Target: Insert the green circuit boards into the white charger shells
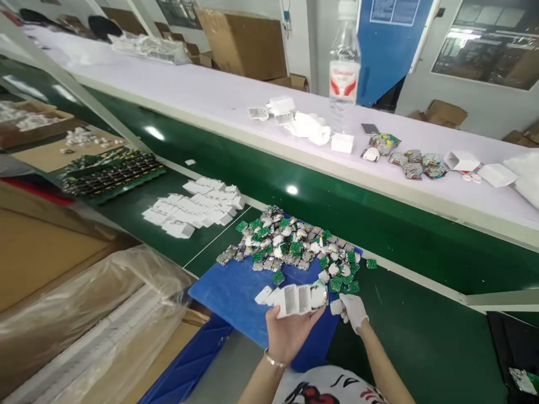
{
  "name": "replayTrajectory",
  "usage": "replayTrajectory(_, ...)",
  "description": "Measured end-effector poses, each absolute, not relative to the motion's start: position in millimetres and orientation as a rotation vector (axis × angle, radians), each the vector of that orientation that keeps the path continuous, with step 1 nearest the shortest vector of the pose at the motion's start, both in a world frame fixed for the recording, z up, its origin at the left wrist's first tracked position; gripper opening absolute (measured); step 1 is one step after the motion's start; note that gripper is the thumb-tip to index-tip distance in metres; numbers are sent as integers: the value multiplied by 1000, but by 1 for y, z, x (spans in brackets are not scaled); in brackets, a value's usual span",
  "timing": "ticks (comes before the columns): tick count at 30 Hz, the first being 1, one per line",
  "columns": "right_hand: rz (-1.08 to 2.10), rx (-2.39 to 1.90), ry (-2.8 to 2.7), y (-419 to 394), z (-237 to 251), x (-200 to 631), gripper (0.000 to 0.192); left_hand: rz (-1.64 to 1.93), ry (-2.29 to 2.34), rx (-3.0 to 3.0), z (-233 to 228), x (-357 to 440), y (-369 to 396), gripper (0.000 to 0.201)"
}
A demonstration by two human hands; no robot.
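Bare except for a bracelet, my left hand (pixel 288 336) is closed around a row of white plastic housings (pixel 297 299), whose open sides face up. At the row's right end, one housing has a white part with a metallic edge in it. In a white glove, my right hand (pixel 354 310) pinches a small white part (pixel 336 307) just right of the row. Both hands are over the near edge of a blue mat (pixel 229 289). Beyond them lies a heap of small green circuit boards (pixel 297 248) mixed with white and grey parts.
White housings (pixel 189 206) lie in rows at left, with stacked circuit boards (pixel 112 171) farther off. A raised shelf (pixel 202 84) runs behind, bearing a plastic bottle (pixel 344 78) and loose parts. Plastic-wrapped cardboard boxes (pixel 54 247) stand near left. A black item (pixel 511 348) lies at right.
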State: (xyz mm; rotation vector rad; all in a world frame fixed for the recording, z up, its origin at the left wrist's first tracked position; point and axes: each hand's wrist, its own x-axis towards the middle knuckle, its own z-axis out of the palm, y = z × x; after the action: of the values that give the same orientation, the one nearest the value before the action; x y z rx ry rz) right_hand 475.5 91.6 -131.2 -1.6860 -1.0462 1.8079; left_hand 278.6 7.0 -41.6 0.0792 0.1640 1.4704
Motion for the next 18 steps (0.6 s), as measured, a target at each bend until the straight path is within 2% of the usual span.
replayTrajectory(4, 1575, -1768, -1378, 49, -162, 471, 28, 1469, 285, 52, -38, 252, 9, 43)
replayTrajectory(10, 1248, -1862, -1589, 11, -194, 460, 46, 1390, 320, 23, -32, 196, 3, 40)
replayTrajectory(18, 726, -2222, -1290, -7, -197, 401, 45, 1186, 191, 61, -10, 142, -6, 39)
